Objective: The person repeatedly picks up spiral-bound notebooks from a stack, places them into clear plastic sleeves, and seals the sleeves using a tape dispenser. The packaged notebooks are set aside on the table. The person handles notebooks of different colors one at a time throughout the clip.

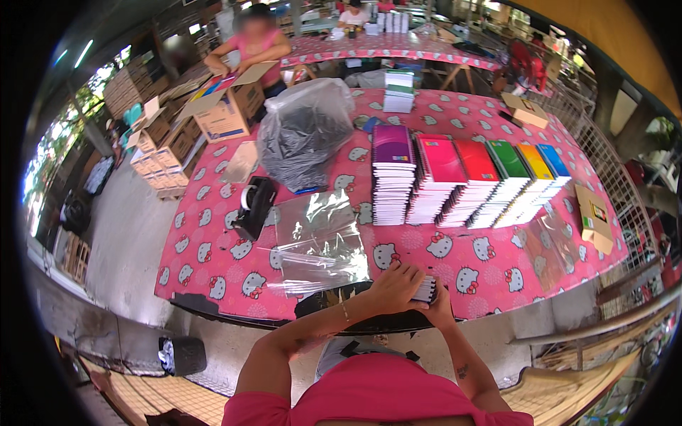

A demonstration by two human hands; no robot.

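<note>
At the near edge of the table, a small stack of spiral notebooks [425,290] stands between my two hands, page edges and dark coils showing. My left hand [398,285] wraps over its left side, fingers bent. Against its right side presses my right hand [440,307], with the fingers partly hidden. Beyond them stand tall stacks of spiral notebooks with purple [393,145], pink [443,159], red [476,160], green [507,159], yellow [534,162] and blue covers [553,160]. Left of my hands lie clear plastic bags [320,241].
A black tape dispenser [253,208] and a large bag of black material [302,135] stand left. Small cartons [595,220] lie along the right edge. Another stack of notebooks [398,92] sits at the back. A co-worker [259,46] handles an open box [227,106] at the far left.
</note>
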